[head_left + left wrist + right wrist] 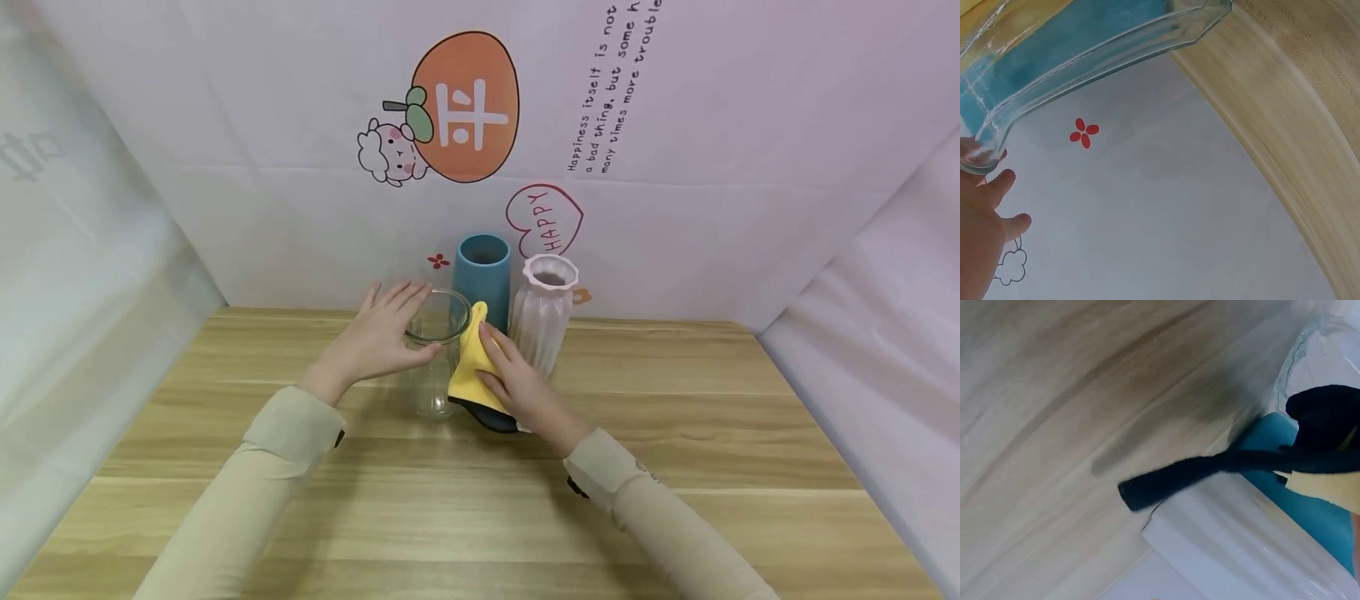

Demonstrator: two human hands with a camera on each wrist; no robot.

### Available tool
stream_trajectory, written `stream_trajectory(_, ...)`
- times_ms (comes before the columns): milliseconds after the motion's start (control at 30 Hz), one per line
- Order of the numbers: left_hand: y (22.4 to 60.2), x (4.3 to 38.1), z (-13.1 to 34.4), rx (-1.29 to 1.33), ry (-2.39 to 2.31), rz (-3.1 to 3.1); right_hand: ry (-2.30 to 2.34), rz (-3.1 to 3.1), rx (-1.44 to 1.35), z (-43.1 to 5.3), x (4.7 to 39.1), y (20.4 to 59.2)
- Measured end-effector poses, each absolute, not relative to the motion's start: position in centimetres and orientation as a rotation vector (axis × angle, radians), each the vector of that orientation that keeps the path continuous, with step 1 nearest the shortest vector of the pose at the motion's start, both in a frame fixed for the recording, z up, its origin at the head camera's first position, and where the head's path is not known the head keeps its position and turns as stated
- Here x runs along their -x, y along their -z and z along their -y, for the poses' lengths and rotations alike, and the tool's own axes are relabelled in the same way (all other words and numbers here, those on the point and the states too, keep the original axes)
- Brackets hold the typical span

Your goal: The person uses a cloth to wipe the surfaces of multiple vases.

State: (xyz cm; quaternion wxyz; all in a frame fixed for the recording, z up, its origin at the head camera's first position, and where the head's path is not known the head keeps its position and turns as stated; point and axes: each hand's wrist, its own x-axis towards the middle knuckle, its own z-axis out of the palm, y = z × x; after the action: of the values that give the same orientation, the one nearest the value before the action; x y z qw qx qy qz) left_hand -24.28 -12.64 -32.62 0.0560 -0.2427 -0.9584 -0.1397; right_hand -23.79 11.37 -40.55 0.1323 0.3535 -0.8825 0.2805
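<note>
A clear glass vase [433, 379] stands upright on the wooden table. My left hand [378, 337] is at its rim with straight, spread fingers; in the left wrist view the fingertips show beside the rim of the glass [1094, 69]. Between the thumb and fingers of my right hand [531, 398] is a yellow cloth [472, 375] with a dark underside, hanging just right of the glass vase. From the right wrist, a dark fold of the cloth [1172, 481] crosses in front of a white vase and a blue vase.
Behind the cloth stands the blue vase [483, 283], close to the back wall. The white ribbed vase [542, 321] with a scalloped rim is to its right. A white printed sheet [300, 192] covers the wall behind the wooden table [420, 517].
</note>
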Motion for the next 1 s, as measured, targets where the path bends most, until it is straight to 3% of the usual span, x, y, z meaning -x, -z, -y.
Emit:
stream_trajectory(533,33.1,24.9,12.6,0.732,0.397,2.882,-0.535,2.72,-1.096,-12.1,23.1,43.8)
stream_trajectory(1000,32.9,24.5,12.6,0.665,0.318,2.836,-0.638,2.584,-1.098,-11.8,23.5,42.8)
